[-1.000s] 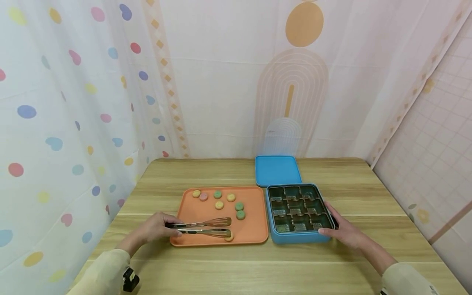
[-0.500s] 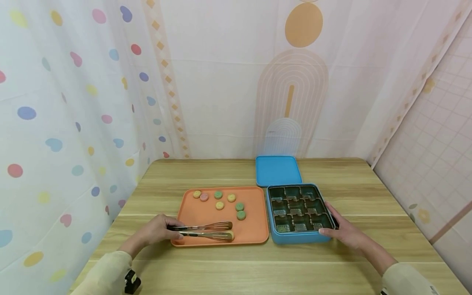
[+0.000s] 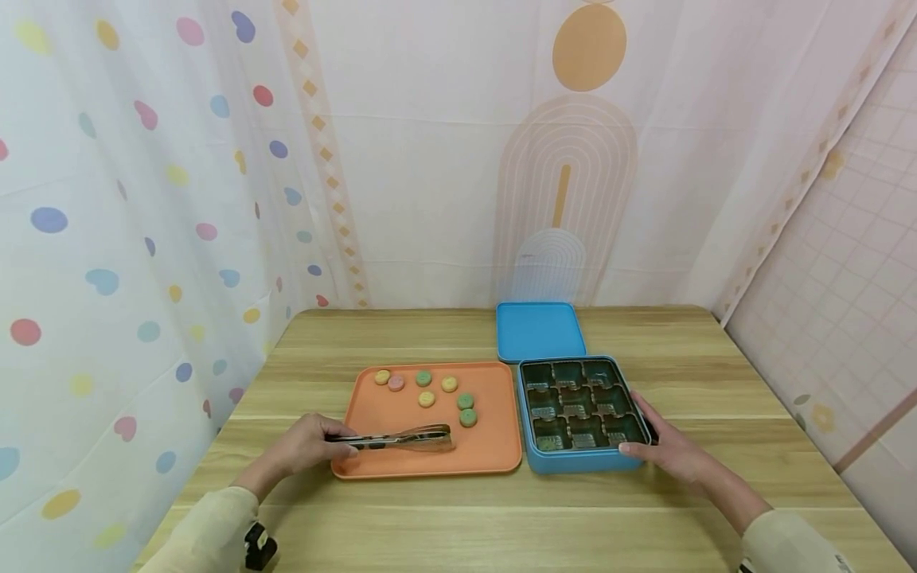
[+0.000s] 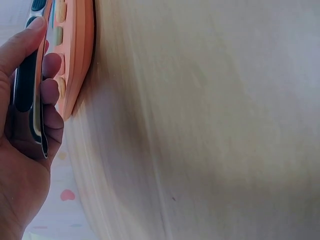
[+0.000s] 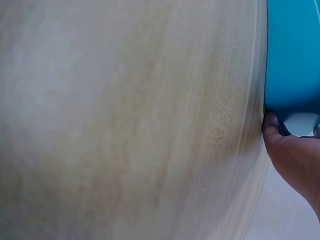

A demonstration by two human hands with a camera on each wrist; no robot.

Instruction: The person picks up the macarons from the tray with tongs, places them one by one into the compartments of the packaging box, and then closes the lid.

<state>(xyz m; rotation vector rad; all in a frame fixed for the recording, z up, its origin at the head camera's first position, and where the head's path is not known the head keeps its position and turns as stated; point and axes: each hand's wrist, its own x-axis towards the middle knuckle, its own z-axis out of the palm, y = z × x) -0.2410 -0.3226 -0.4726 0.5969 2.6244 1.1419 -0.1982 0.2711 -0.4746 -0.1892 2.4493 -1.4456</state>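
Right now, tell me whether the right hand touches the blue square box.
Touching. The right wrist view shows the right hand's thumb pressed against the blue square box; the head view agrees.

A light wooden desk [image 3: 430, 517] with long pale grain fills the near space, its far edge meeting hung fabric. On the left hangs a white curtain [image 3: 107, 199] dotted in pink, blue, yellow and green. Behind stands a pale backdrop [image 3: 444, 159] printed with peach arches and an orange circle. On the right, a pink grid-patterned cloth [image 3: 845, 278] closes in. The light is soft and even.
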